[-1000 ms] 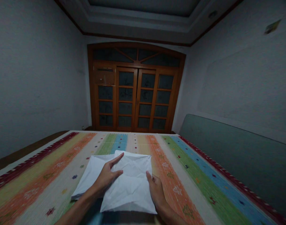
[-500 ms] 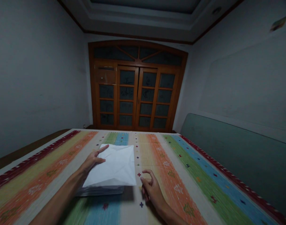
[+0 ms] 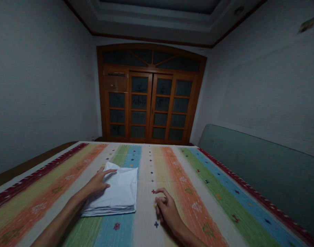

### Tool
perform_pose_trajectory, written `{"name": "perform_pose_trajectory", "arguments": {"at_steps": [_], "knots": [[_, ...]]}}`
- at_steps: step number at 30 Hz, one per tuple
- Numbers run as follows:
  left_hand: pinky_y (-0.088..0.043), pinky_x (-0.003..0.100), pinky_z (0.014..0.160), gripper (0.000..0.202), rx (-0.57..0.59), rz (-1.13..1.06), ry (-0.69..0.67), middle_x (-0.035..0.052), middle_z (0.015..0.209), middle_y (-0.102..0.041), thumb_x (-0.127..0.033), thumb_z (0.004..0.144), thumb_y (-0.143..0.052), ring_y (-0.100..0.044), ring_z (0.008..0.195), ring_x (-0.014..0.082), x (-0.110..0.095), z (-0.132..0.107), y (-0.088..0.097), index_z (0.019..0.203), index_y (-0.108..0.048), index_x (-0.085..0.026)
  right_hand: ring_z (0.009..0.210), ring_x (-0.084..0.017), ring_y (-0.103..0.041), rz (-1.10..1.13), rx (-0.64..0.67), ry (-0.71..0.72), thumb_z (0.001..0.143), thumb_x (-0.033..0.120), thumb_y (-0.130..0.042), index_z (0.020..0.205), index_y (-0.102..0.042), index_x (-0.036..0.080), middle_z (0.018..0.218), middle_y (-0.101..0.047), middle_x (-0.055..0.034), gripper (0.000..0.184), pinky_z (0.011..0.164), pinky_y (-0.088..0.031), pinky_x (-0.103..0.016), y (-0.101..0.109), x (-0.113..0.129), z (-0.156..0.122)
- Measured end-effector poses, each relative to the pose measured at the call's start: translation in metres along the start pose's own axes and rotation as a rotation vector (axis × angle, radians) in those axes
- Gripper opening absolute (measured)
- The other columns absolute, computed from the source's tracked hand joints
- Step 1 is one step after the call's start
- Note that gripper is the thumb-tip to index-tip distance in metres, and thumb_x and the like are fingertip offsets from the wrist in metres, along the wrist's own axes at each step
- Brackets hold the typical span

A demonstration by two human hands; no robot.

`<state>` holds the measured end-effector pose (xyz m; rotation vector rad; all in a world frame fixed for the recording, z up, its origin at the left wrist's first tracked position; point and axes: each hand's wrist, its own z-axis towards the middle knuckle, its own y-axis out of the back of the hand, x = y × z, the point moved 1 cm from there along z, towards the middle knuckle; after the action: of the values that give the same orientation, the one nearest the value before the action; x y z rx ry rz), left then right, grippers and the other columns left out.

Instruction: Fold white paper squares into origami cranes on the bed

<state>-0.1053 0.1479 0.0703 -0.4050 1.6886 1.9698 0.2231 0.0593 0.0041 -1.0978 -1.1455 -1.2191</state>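
A low stack of flat white squares (image 3: 121, 190) lies on the striped cloth, left of centre; whether they are paper, plastic or fabric I cannot tell. The top piece is creased, with its far corners a little raised. My left hand (image 3: 99, 181) rests over the stack's left side, its index finger and thumb stretched apart on the top piece and its other fingers partly hidden. To the right of the stack, apart from it, my right hand (image 3: 167, 209) is just above or on the cloth, with its index finger extended, the others loosely bent and nothing in it.
A tablecloth (image 3: 188, 212) with coloured stripes covers the wide table. Its brown edge (image 3: 48, 152) shows at the far left. A grey-green panel (image 3: 249, 161) stands along the right side. Beyond the table are wooden glazed doors (image 3: 152, 106) between pale walls.
The white square in my left hand has come down and left onto the stack, and now lies lined up with it. My left hand moved slightly left and lower. My right hand has barely moved.
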Motion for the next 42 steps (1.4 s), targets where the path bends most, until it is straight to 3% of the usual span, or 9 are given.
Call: {"name": "perform_pose_trajectory", "arguments": {"at_steps": [2,5,7,10,15,32,35,38,42], "knots": [[-0.039,0.05,0.113,0.071,-0.017,0.118,0.038,0.0128,0.155,-0.047,-0.016,0.055,-0.072,-0.054,0.132,0.0401,0.0,-0.002,0.0,0.126,-0.07,-0.023,0.028,-0.006,-0.033,-0.003,0.005,0.003,0.079,0.054,-0.061,0.1,-0.054,0.02,0.042,-0.047,0.0144,0.041,0.027,-0.028,-0.013,-0.001,0.001,0.0],[-0.026,0.066,0.115,0.073,-0.075,0.268,0.041,0.0154,0.164,-0.031,-0.022,0.064,-0.073,-0.03,0.146,0.0494,-0.011,-0.007,-0.007,0.136,-0.063,-0.021,0.027,-0.006,-0.033,-0.008,0.01,0.005,0.079,0.055,-0.061,0.098,-0.055,0.02,0.041,-0.047,0.0141,0.041,0.026,-0.028,-0.013,-0.002,0.001,0.0],[-0.018,0.063,0.118,0.061,-0.079,0.326,-0.011,0.0145,0.164,-0.032,-0.029,0.077,-0.07,-0.019,0.151,0.0461,-0.025,-0.012,-0.018,0.137,-0.063,-0.022,0.027,-0.006,-0.033,-0.011,0.009,0.009,0.08,0.055,-0.061,0.098,-0.056,0.02,0.041,-0.047,0.014,0.04,0.027,-0.027,-0.013,-0.001,0.0,0.0],[-0.014,0.061,0.12,0.051,-0.025,0.363,-0.083,0.0116,0.16,-0.042,-0.045,0.09,-0.061,-0.024,0.151,0.0425,-0.043,-0.019,-0.04,0.138,-0.063,-0.028,0.029,-0.006,-0.034,-0.017,0.009,0.017,0.08,0.054,-0.061,0.096,-0.056,0.02,0.041,-0.047,0.0134,0.038,0.028,-0.027,-0.013,-0.001,0.001,0.0],[-0.012,0.068,0.117,0.062,0.063,0.386,-0.082,0.0116,0.163,-0.036,-0.056,0.092,-0.055,-0.021,0.151,0.0466,-0.048,-0.028,-0.066,0.148,-0.052,-0.03,0.03,-0.006,-0.032,-0.03,0.007,0.026,0.081,0.053,-0.06,0.091,-0.056,0.02,0.041,-0.047,0.0129,0.034,0.029,-0.026,-0.013,0.0,0.002,0.0],[-0.01,0.076,0.112,0.068,0.153,0.429,-0.038,0.01,0.167,-0.026,-0.068,0.09,-0.051,-0.014,0.151,0.0497,-0.044,-0.028,-0.07,0.152,-0.041,-0.041,0.039,-0.012,-0.047,-0.296,0.086,0.114,0.087,0.043,-0.048,0.085,-0.059,0.02,0.047,-0.049,0.008,0.026,0.043,-0.037,-0.021,-0.007,-0.006,0.0],[-0.01,0.075,0.113,0.069,0.154,0.444,-0.038,0.0095,0.167,-0.026,-0.07,0.09,-0.05,-0.015,0.151,0.0494,-0.043,-0.027,-0.072,0.152,-0.04,-0.041,0.054,-0.017,-0.06,-0.422,0.098,0.168,0.086,0.03,-0.053,0.085,-0.065,0.018,0.058,-0.06,0.0011,0.017,0.056,-0.046,-0.027,-0.012,0.0,0.001],[-0.01,0.075,0.113,0.069,0.149,0.456,-0.042,0.0086,0.168,-0.024,-0.07,0.091,-0.048,-0.015,0.151,0.0489,-0.041,-0.027,-0.074,0.153,-0.038,-0.042,0.08,-0.023,-0.067,-0.543,0.097,0.232,0.082,0.018,-0.058,0.089,-0.071,0.019,0.08,-0.07,-0.006,0.014,0.082,-0.051,-0.037,-0.025,0.01,0.002],[-0.009,0.074,0.114,0.068,0.143,0.466,-0.053,0.0094,0.167,-0.026,-0.068,0.092,-0.047,-0.015,0.151,0.0482,-0.04,-0.027,-0.074,0.154,-0.038,-0.04,0.121,-0.03,-0.059,-0.778,0.209,0.412,0.087,0.021,-0.063,0.127,-0.065,0.015,0.128,-0.066,-0.0167,0.039,0.108,-0.045,-0.044,-0.054,0.018,0.003]]}}
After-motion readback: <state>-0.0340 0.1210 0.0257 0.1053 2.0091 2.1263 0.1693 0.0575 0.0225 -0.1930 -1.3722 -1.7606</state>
